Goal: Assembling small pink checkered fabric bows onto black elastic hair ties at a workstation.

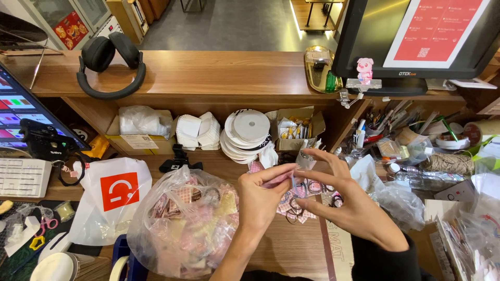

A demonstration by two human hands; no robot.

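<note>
As the left hand (259,200) pinches a small, thin pink packet (277,180) by its near edge, the right hand (348,200), fingers spread, steadies what looks light, limp and easily creased.

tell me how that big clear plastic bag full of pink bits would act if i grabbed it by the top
The clear plastic bag would probably be floppy: its film is wrinkled and slumps on the wooden desk. It likely feels light for its bulk, since the contents look like thin pink and cream packets. The loose mouth may let pieces spill if it tips.
</note>
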